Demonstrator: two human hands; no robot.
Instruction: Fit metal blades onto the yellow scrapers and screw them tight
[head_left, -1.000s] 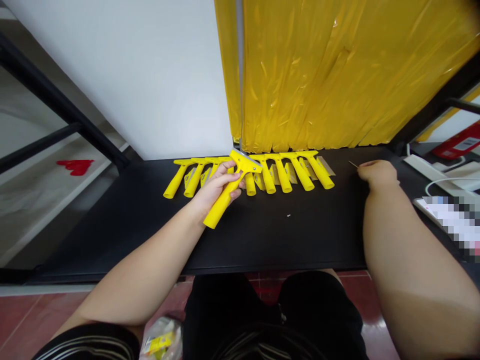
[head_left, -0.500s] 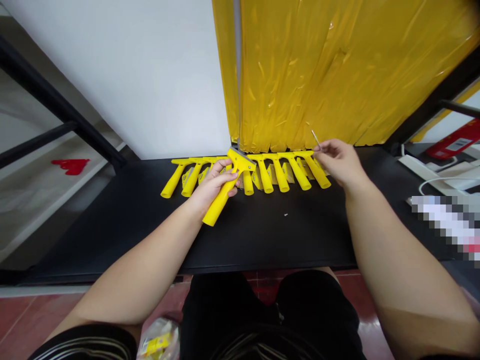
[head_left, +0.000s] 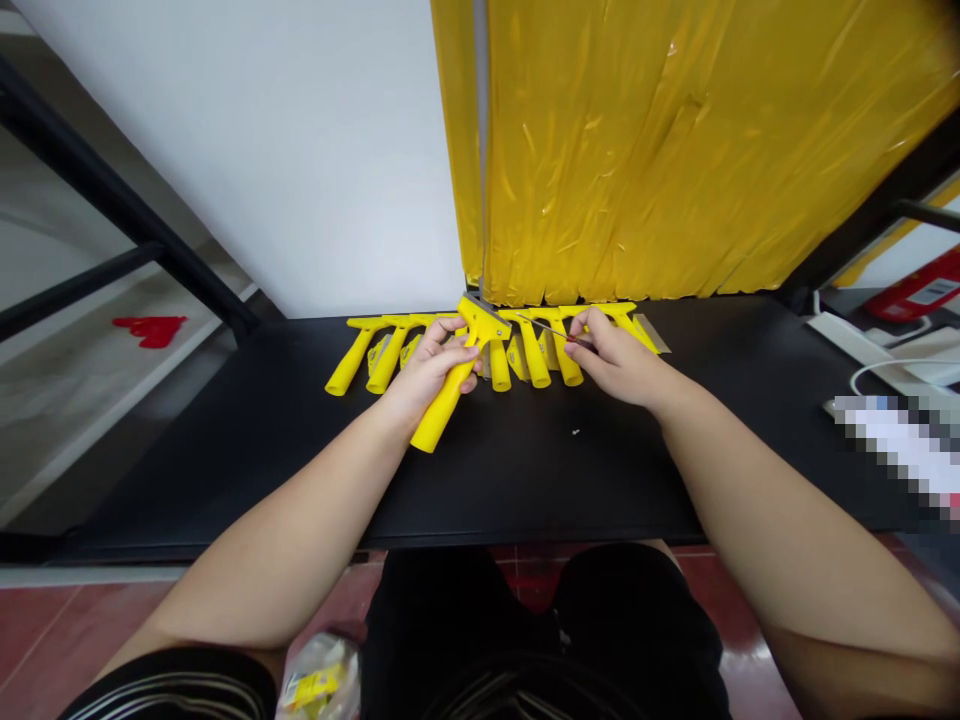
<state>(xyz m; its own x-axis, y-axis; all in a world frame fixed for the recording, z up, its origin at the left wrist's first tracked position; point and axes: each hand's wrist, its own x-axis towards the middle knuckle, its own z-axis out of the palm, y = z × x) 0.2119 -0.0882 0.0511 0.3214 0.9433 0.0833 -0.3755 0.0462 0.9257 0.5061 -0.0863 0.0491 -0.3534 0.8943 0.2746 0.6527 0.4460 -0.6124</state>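
Note:
My left hand (head_left: 442, 365) is closed round a yellow scraper (head_left: 439, 405), its handle slanting down toward me and its wide head with a metal blade edge pointing up. Screws show on that head. My right hand (head_left: 611, 358) pinches a small screwdriver (head_left: 555, 331), whose thin shaft points left and ends a little to the right of the scraper's head. Behind both hands lies a row of several more yellow scrapers (head_left: 349, 362), partly covered by my fingers. A tiny pale piece (head_left: 576, 432), perhaps a screw, lies on the black table (head_left: 525, 480).
Yellow plastic film (head_left: 637, 150) and a white panel (head_left: 300, 150) stand behind the table. At right are a white power strip (head_left: 862, 345) and a red box (head_left: 919, 285). A red item (head_left: 150, 330) lies at left. A clear bag (head_left: 322, 680) sits on the floor.
My right hand has moved left with the screwdriver, and the shaft has swung from pointing up to pointing at the scraper's head. My left hand and its scraper have barely moved.

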